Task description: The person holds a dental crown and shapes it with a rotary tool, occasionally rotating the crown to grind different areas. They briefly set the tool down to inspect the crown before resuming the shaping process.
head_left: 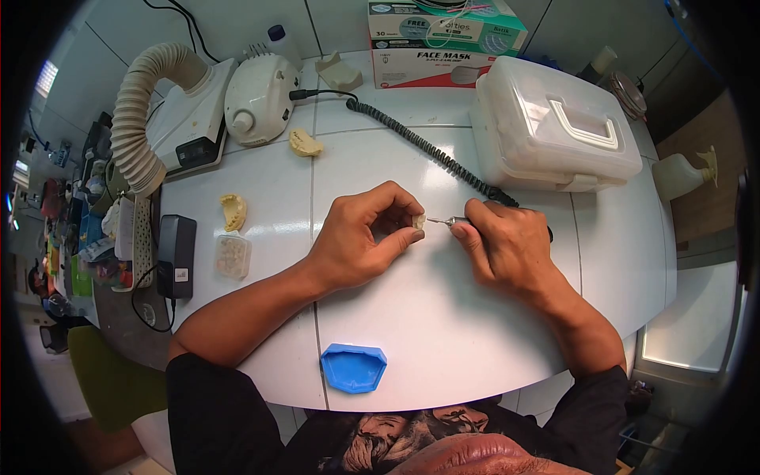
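Observation:
Between its thumb and fingertips, my left hand [366,232] pinches a small cream-coloured piece, perhaps a dental cast fragment [419,222]. My right hand [507,241] is wrapped round a rotary handpiece [454,222], whose thin metal bur points left at the piece. The bur tip is at or very close to the piece; contact is too small to tell. From the back of the handpiece a black coiled cord [431,150] runs up to a white control unit [259,103]. Most of the handpiece body is hidden by my right hand.
Yellowish dental casts [233,212] and a small clear box [233,256] lie left, beside a black power adapter [176,255]. A blue mould tray [353,369] sits near the front edge. Behind stand a hose unit [134,119], face mask boxes [431,67] and a lidded plastic case [554,134].

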{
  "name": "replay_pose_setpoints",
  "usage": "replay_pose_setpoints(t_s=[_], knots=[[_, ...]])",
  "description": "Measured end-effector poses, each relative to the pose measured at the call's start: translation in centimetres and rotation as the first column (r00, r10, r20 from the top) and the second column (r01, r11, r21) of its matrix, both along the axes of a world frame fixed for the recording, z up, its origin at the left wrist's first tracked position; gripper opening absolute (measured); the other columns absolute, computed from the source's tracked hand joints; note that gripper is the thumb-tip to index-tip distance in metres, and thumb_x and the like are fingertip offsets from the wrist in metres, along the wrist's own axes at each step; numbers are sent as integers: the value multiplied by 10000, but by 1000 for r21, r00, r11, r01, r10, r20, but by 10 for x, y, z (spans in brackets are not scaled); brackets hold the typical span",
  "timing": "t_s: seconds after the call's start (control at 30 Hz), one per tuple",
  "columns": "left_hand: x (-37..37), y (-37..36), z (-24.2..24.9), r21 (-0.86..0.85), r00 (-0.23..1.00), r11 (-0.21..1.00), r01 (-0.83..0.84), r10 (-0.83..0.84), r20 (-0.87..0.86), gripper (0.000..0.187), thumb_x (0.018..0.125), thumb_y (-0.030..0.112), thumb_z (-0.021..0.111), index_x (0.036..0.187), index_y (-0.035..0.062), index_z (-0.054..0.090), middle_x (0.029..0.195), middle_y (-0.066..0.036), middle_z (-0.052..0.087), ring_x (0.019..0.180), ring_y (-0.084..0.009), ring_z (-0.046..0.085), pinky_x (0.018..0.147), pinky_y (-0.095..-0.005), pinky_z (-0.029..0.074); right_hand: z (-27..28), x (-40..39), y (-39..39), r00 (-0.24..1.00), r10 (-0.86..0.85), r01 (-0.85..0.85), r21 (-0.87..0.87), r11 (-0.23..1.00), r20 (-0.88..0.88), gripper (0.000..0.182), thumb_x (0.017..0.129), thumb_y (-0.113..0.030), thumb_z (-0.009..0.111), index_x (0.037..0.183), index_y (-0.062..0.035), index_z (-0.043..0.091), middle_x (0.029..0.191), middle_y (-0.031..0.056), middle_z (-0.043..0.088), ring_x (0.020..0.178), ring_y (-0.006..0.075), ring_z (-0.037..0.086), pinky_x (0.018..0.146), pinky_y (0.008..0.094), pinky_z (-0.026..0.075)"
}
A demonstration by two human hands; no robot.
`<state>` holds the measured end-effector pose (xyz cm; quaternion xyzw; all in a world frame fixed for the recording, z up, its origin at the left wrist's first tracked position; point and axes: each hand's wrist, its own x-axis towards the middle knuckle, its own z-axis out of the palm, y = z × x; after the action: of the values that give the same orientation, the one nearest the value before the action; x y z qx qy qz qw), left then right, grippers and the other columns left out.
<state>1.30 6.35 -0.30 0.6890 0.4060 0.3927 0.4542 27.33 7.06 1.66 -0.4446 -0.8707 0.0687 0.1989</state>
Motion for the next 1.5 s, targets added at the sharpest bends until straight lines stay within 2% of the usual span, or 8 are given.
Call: replay_pose_setpoints(t_s=[0.37, 1.07, 1.17, 1.5], knots=[[1, 1, -2, 13, 1000, 1000, -6, 5, 2, 224, 916, 79, 824, 1085, -15, 710, 927, -89, 783, 850, -158, 768, 788, -295, 610, 2, -1, -1, 1000, 8, -8, 19, 1000, 21, 387, 1049, -381, 675, 812, -80, 621, 643, 101, 640, 538, 348, 656, 496, 470, 485], [0, 1, -1, -53, 999, 998, 32, -31, 21, 209, 925, 86, 824, 1077, -19, 725, 916, -72, 780, 845, -136, 761, 788, -274, 616, 1, -1, -2, 999, 17, -18, 12, 1000, 37, 390, 1042, -417, 698, 843, -85, 652, 660, 95, 644, 546, 339, 665, 498, 463, 496], [0, -1, 3, -71, 998, 996, 56, -55, 13, 203, 953, 35, 795, 1119, -45, 710, 961, -60, 758, 861, -99, 713, 784, -256, 587, 0, -1, -2, 999, 17, -18, 13, 1000, 40, 390, 1043, -420, 696, 848, -85, 653, 663, 95, 646, 548, 338, 666, 499, 463, 498], [0, 0, 2, -63, 999, 997, 47, -47, 3, 205, 944, 54, 806, 1106, -34, 715, 941, -64, 766, 848, -112, 729, 781, -264, 596, 1, -1, -1, 998, 23, -23, 1, 1000, 52, 396, 1045, -425, 694, 847, -85, 649, 667, 92, 649, 549, 336, 668, 495, 462, 497]])
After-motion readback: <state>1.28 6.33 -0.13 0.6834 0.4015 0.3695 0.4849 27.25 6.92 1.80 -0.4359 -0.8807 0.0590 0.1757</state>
